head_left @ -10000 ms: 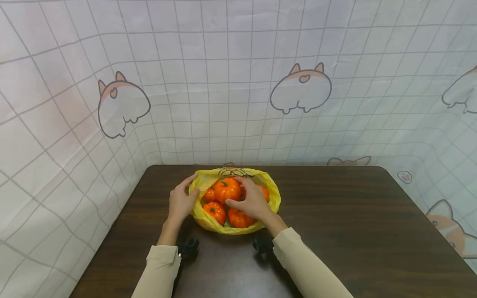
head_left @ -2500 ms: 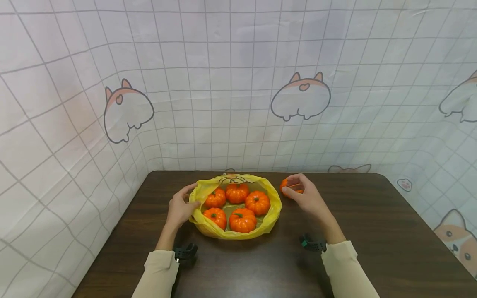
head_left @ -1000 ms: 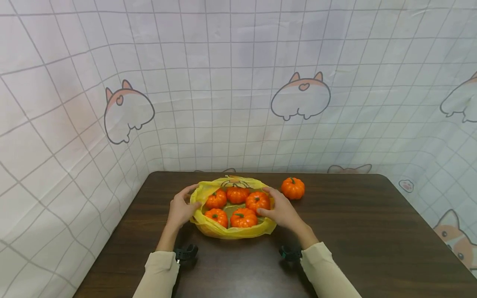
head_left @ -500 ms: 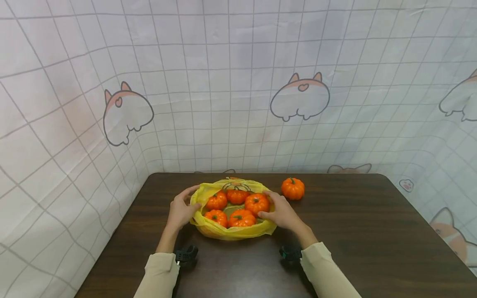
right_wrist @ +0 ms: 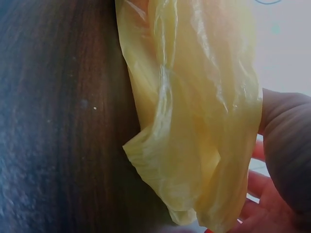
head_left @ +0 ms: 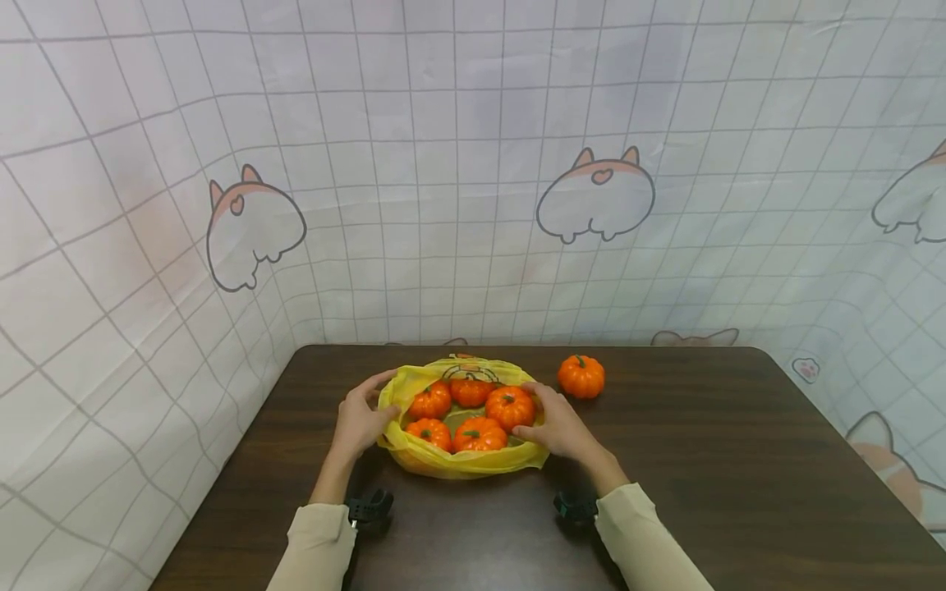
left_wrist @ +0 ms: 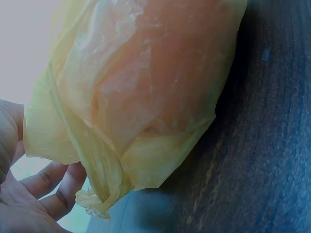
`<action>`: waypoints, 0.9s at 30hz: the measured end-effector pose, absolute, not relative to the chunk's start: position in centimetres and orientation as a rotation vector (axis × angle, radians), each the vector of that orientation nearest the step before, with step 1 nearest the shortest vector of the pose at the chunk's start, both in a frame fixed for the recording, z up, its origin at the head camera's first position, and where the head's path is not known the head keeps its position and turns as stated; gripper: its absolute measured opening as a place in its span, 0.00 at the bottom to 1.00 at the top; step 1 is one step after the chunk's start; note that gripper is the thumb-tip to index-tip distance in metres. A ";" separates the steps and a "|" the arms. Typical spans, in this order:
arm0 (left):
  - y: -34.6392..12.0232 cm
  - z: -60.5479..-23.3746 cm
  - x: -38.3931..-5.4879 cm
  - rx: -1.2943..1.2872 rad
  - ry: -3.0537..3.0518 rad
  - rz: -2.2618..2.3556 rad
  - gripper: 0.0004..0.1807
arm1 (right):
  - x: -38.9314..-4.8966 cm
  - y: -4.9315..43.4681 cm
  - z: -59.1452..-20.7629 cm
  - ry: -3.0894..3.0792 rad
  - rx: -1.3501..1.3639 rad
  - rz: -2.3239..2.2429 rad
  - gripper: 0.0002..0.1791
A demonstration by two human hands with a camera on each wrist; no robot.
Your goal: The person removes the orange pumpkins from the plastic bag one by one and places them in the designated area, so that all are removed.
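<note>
A yellow plastic bag [head_left: 458, 468] stands with its mouth spread wide on the table, several small orange pumpkins [head_left: 480, 435] inside it. My left hand [head_left: 359, 419] grips the bag's left rim, thumb inside and fingers outside. On the opposite side, my right hand [head_left: 562, 423] holds the right rim the same way, its thumb beside the rightmost pumpkin [head_left: 510, 408]. Orange shows through the thin, creased bag wall [left_wrist: 146, 87] in the left wrist view. Loose folds of the bag [right_wrist: 194, 111] hang by my right hand in the right wrist view.
One orange pumpkin [head_left: 580, 377] sits alone on the dark wooden table [head_left: 709, 460], behind and right of the bag. A white gridded cloth [head_left: 473, 164] with cartoon corgis hangs round the table's back and sides. Black straps [head_left: 369, 506] circle my wrists.
My right hand took a pumpkin out of the bag, set it on the table at the right, then returned to the bag's right rim. My left hand stayed on the left rim.
</note>
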State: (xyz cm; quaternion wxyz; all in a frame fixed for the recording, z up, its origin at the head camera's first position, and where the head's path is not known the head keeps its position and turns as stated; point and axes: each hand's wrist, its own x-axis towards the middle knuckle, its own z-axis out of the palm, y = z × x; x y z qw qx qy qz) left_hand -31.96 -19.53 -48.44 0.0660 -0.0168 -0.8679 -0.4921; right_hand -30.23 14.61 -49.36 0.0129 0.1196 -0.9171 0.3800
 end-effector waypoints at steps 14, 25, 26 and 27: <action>-19.4 -48.3 -31.8 -0.047 -2.622 -1.506 0.32 | -30.1 14.4 -49.5 -2.794 0.355 1.110 0.40; -19.5 -48.2 -31.7 -0.044 -2.630 -1.492 0.32 | -29.9 14.7 -48.8 -2.779 0.363 1.158 0.41; -19.5 -48.2 -31.7 -0.047 -2.632 -1.494 0.32 | -29.9 14.8 -48.7 -2.776 0.368 1.168 0.41; -19.5 -48.2 -31.7 -0.049 -2.632 -1.496 0.32 | -29.9 14.8 -48.6 -2.772 0.373 1.183 0.41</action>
